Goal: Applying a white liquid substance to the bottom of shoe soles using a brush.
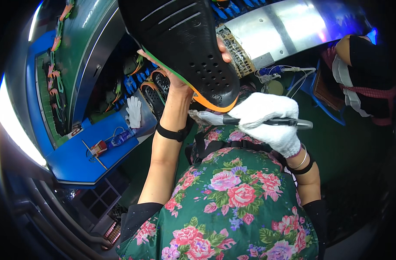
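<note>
My bare left hand holds up a large shoe sole from beneath. The upturned side of this sole is black, with small round holes at the near end and slots farther up; its rim runs green to orange. Fingertips curl over its right edge. My right hand, in a white knit glove, is closed around the black handle of a brush. The pale, brown-stained brush tip points left, just below the orange end of the sole; whether they touch is unclear. A grey tube or cord trails from the handle's rear.
Beyond my left forearm lie more black perforated soles. A white glove and a blue bottle rest on a blue table. Curved metal machinery spans the far side. Another person is at the right.
</note>
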A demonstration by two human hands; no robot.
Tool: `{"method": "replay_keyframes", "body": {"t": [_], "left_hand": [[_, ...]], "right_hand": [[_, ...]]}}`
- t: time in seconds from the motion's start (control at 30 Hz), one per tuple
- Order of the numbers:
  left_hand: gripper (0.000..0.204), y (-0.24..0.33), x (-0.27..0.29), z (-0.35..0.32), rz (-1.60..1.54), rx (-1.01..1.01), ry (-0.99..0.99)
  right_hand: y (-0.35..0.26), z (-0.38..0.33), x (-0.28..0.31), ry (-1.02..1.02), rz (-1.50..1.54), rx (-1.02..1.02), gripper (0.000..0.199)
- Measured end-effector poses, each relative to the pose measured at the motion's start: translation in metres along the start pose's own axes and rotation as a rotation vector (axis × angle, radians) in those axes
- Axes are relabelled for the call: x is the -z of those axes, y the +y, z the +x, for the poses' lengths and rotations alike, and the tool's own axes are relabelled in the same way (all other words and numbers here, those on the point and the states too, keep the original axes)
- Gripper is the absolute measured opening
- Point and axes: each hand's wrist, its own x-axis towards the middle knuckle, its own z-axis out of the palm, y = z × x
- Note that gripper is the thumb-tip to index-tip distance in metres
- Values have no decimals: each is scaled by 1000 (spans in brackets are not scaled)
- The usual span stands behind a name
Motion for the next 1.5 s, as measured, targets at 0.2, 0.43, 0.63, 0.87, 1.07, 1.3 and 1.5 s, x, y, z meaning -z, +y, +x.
{"method": "replay_keyframes", "body": {"t": [0.2,0.43,0.63,0.87,1.07,1.3,1.5], "left_hand": [[94,2,-6,-3,-86,70,59],[140,3,5,-5,-162,209,-46],[127,8,0,-2,-184,360,56],[114,12,6,-5,-93,663,266],[94,11,4,0,273,680,241],[100,16,2,-11,-252,611,560],[58,-39,23,-63,-586,212,188]], "right_hand": [[3,3,1,-28,-406,278,25],[6,6,3,-292,-69,285,29],[7,1,-8,-340,-427,399,27],[13,11,1,-387,-478,310,32],[5,29,16,-415,-335,304,25],[0,35,15,-130,63,-66,13],[-20,57,26,81,-390,209,16]]}}
